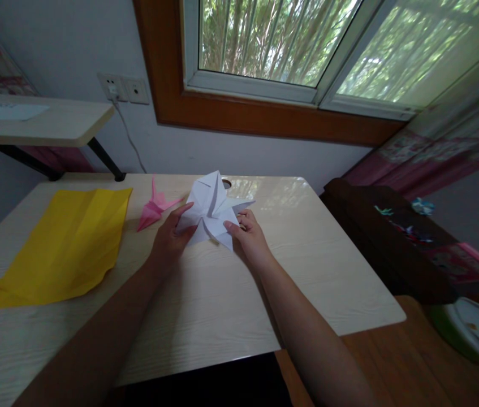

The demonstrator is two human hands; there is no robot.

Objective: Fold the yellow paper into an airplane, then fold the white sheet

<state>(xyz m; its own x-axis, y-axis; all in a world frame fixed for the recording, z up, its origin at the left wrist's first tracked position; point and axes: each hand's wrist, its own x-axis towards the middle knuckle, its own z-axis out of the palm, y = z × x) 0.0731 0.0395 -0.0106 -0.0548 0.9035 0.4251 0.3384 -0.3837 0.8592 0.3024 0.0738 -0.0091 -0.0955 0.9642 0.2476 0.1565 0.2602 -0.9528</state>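
A white sheet of folded paper (210,204), creased into several pointed flaps, is held up over the middle of the table. My left hand (172,233) grips its left edge, thumb in front. On the opposite side my right hand (250,233) pinches the lower right part between thumb and fingers. Some fingers of both hands are hidden behind the paper. Just left of the white paper lies a pink folded paper crane (154,209), apart from my left hand.
A large creased yellow sheet (65,243) covers the table's left part. The pale wooden table (307,271) has a raised shelf (44,133) at back left. A cable (129,133) hangs from the wall socket (112,87). Dark furniture (375,237) stands to the right.
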